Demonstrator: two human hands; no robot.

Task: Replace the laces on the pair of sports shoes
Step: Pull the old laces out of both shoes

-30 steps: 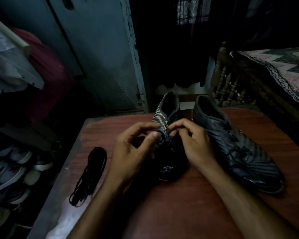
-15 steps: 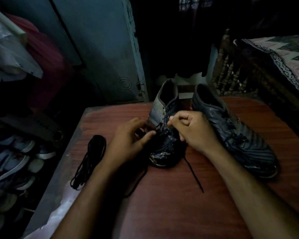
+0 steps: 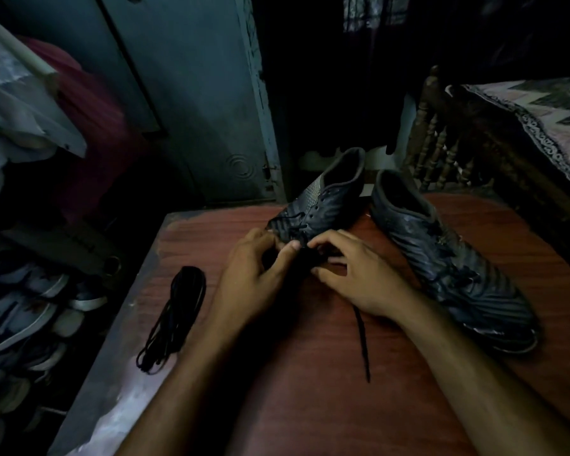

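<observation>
Left shoe point(image 3: 320, 205) sits mid-table point(image 3: 310, 390), my left hand point(image 3: 254, 284) & right hand point(image 3: 359, 278) pinching its lace at the toe. Spare laces point(image 3: 175, 317) lie left of it nr table edge; other shoe point(image 3: 448, 264) just right.

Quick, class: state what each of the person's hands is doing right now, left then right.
Left hand: pinching the black lace on the dark striped sports shoe.
Right hand: fingers curled at the same lace; its grip cannot be told.

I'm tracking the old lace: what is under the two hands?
The toe end of the left shoe lies under both hands, and a loose lace end trails out onto the table. The lace itself between the fingers is covered.
</observation>
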